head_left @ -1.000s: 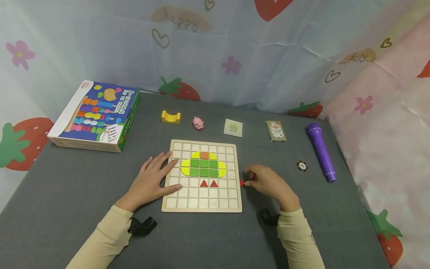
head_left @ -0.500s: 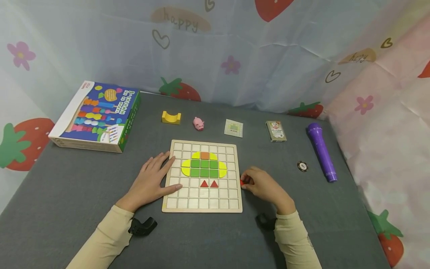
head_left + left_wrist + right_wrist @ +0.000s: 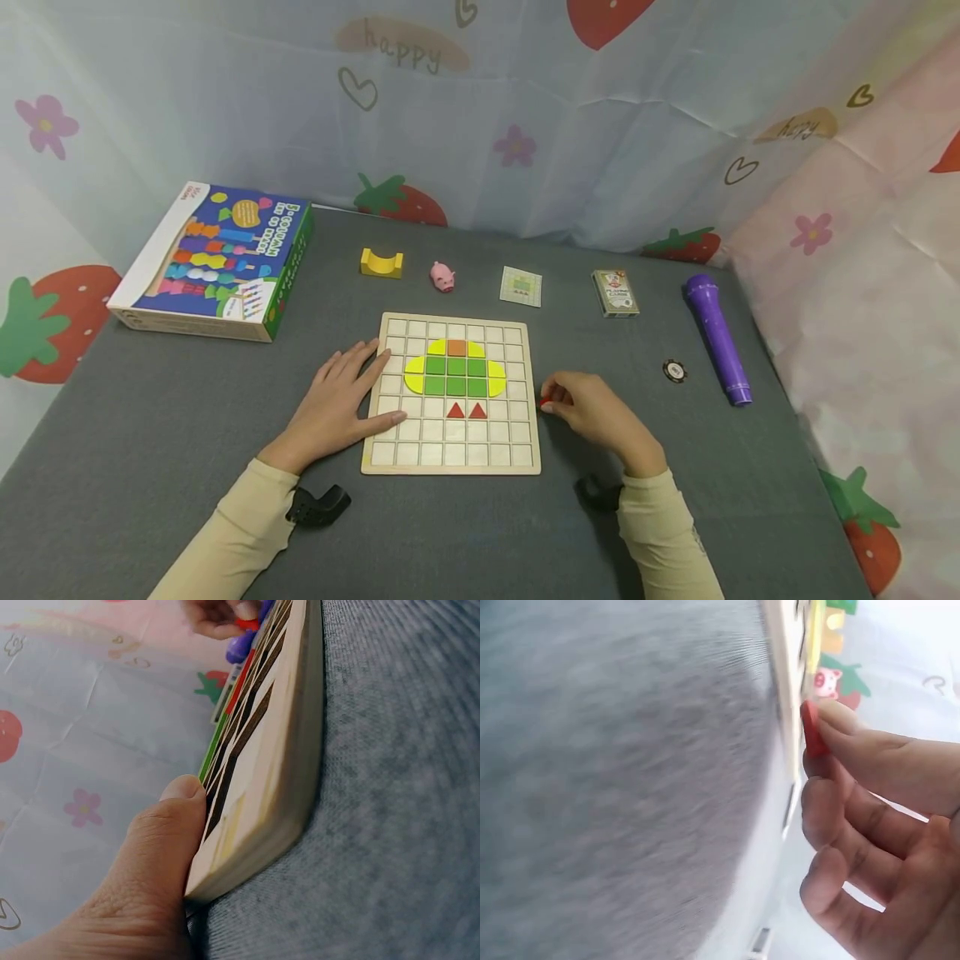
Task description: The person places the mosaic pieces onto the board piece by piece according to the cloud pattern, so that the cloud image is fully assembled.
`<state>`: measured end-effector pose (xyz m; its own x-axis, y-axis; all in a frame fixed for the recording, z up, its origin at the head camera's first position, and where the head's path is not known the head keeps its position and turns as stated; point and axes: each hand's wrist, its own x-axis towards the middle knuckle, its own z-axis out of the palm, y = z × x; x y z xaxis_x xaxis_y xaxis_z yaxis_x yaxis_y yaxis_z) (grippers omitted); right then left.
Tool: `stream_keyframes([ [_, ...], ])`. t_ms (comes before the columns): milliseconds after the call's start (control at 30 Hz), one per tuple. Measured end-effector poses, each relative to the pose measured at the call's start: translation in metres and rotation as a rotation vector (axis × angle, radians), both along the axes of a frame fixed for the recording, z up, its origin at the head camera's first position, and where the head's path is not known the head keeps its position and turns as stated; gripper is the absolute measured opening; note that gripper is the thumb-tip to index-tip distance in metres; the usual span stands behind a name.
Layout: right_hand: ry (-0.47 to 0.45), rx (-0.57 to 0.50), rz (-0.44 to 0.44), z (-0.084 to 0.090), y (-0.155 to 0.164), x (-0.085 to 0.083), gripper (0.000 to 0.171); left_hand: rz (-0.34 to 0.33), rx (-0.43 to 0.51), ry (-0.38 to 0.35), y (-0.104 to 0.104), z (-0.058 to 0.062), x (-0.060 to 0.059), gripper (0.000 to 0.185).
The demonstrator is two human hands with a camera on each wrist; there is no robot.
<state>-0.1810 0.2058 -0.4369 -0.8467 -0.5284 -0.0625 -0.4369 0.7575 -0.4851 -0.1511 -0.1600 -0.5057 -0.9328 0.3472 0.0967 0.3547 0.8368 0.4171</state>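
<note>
A wooden grid board (image 3: pixel 431 454) lies in the middle of the table. Green square tiles (image 3: pixel 456 375), an orange square (image 3: pixel 457 347), yellow curved tiles (image 3: pixel 414 375) and two red triangles (image 3: pixel 477 411) sit on it. My left hand (image 3: pixel 341 400) rests with fingers spread on the board's left edge; the thumb (image 3: pixel 169 817) lies over its frame in the left wrist view. Just off the board's right edge, my right hand (image 3: pixel 600 412) pinches a small red tile (image 3: pixel 814 729) between thumb and forefinger. Its full outline is hidden by the fingers.
Along the back lie a toy box (image 3: pixel 217 258), a yellow block (image 3: pixel 382 263), a pink pig (image 3: pixel 442 277), a pattern card (image 3: pixel 521 287) and a card pack (image 3: pixel 616 293). A poker chip (image 3: pixel 674 371) and purple tube (image 3: pixel 717 337) are at right.
The right hand has stayed beside the board's right edge with the red tile, shifting only slightly while its fingers closed in around the tile. The left hand stays nearly still.
</note>
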Motion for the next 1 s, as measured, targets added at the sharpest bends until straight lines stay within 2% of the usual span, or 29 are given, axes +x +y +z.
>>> stream_keyframes([
  [300, 0.013, -0.019, 0.036, 0.015, -0.034, -0.006, 0.009, -0.003, 0.008, -0.008, -0.001, -0.002, 0.0, 0.095],
  [433, 0.018, -0.02, 0.113, 0.013, -0.057, -0.007, 0.01, -0.005, 0.014, -0.009, -0.001, -0.001, 0.0, 0.095],
  [600, -0.033, -0.033, 0.211, 0.01, -0.087, -0.007, 0.005, -0.008, 0.015, -0.008, -0.001, 0.002, 0.0, 0.094],
  [800, 0.022, 0.043, 0.265, 0.009, -0.115, -0.01, 0.003, -0.007, 0.009, -0.008, -0.001, 0.003, 0.0, 0.094],
  [1000, 0.059, 0.096, 0.335, 0.007, -0.129, -0.01, 0.005, -0.005, 0.01, -0.011, -0.001, 0.003, 0.001, 0.093],
])
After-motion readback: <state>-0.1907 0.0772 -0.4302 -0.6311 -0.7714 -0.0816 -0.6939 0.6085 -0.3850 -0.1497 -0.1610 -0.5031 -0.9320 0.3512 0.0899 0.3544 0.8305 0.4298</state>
